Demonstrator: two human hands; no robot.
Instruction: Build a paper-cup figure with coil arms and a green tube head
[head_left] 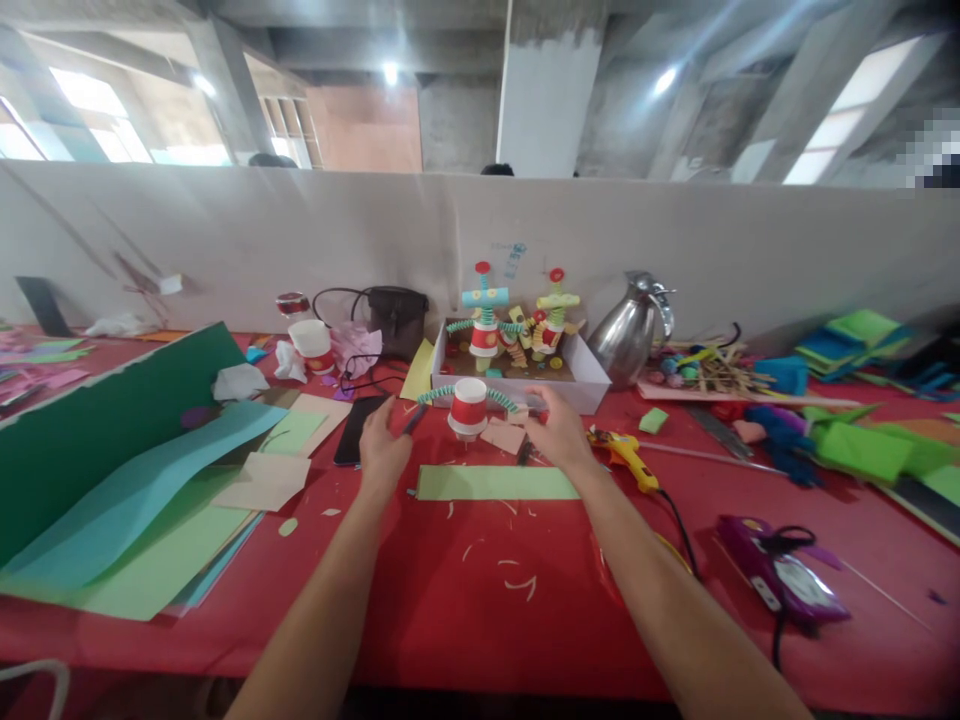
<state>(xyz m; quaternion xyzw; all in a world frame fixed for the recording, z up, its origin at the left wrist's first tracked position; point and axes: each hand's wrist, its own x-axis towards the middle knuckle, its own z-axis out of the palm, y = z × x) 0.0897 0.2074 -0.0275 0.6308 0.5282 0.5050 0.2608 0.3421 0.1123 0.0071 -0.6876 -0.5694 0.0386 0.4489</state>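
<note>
1. Between the left hand and right hand, before the white box, was the paper-cup figure, its folded paper arms spread.
2. Each grip curled nearly closed beside a paper arm's end; the view was too small to tell whether either pinched it.
3. Uneven pulling could have torn an arm loose.
4. The glue gun lay near the right hand; a careless sweep could have knocked it.
</note>
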